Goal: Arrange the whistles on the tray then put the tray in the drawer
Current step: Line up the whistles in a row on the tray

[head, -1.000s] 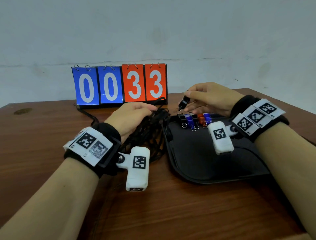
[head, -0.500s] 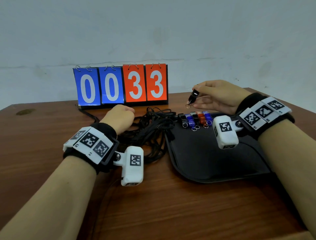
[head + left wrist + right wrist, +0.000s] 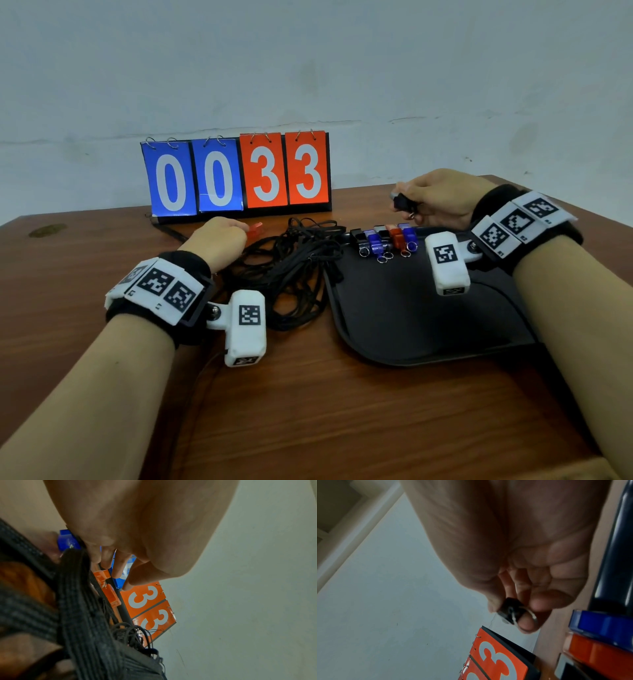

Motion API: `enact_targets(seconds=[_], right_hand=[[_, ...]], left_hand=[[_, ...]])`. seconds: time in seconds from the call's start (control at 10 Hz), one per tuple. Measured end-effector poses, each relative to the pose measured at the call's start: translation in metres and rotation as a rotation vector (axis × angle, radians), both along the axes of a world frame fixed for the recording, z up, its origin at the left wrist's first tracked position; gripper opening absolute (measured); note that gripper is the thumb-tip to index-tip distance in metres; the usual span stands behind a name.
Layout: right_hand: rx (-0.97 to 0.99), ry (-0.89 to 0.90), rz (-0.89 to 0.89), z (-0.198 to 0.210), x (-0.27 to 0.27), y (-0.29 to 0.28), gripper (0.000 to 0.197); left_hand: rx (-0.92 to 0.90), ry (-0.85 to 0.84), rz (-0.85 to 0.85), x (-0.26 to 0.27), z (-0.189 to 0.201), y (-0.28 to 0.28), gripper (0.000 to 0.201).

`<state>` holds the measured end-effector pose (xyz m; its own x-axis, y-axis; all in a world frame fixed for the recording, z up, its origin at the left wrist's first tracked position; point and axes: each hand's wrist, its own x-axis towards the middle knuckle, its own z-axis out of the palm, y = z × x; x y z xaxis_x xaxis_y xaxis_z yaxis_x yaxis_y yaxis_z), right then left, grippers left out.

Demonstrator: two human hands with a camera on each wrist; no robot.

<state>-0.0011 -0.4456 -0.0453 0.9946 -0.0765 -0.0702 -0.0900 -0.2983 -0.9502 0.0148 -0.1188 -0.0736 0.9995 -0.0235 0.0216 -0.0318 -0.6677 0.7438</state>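
The right hand was raised above the far edge of the black tray, its thumb and fingertips pinched together on a black whistle whose metal ring hung free below. It looked held aloft for lining up beside the row of whistles already lying side by side along the tray's far rim, rings pointing toward the person, probably to keep them tidy and leave the rest of the tray bare. The left hand lay on the counter by a tangle of black cords, fingers curled down toward an orange whistle; whether they actually gripped it I could not tell. In the left wrist view that orange whistle sat just beyond the fingertips. A flip scoreboard stood behind. No drawer was visible.
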Motion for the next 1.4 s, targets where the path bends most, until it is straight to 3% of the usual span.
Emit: enact_targets(seconds=[0.2,0.3,0.6,0.8,0.9,1.0,1.1,1.4], right_hand=[[-0.204,0.076,-0.037,-0.001,0.006,-0.014,0.020],[-0.210,0.073,-0.078,0.000,0.010,-0.018,0.019],[-0.353,0.150,-0.159,0.000,0.009,-0.027,0.021],[-0.529,0.128,-0.226,-0.006,0.012,-0.039,0.016],[-0.592,0.205,-0.177,-0.009,0.008,-0.033,0.015],[-0.682,0.289,-0.062,-0.009,0.009,-0.034,0.029],[-0.663,0.276,-0.062,-0.012,0.011,-0.035,0.018],[-0.584,0.250,-0.062,-0.013,0.012,-0.034,0.012]], left_hand=[[-0.075,-0.048,0.049,-0.001,0.002,0.008,0.049],[-0.112,-0.117,0.067,-0.002,0.008,0.013,0.049],[0.024,0.042,0.063,-0.001,0.004,0.016,0.031],[0.039,0.082,0.057,-0.003,0.003,0.013,0.038],[0.044,0.074,0.001,0.000,-0.001,0.013,0.036],[0.053,0.057,-0.019,0.002,-0.004,0.014,0.030],[0.094,0.075,-0.054,0.004,-0.005,0.015,0.022],[0.234,0.105,-0.069,0.000,-0.002,0.013,0.031]])
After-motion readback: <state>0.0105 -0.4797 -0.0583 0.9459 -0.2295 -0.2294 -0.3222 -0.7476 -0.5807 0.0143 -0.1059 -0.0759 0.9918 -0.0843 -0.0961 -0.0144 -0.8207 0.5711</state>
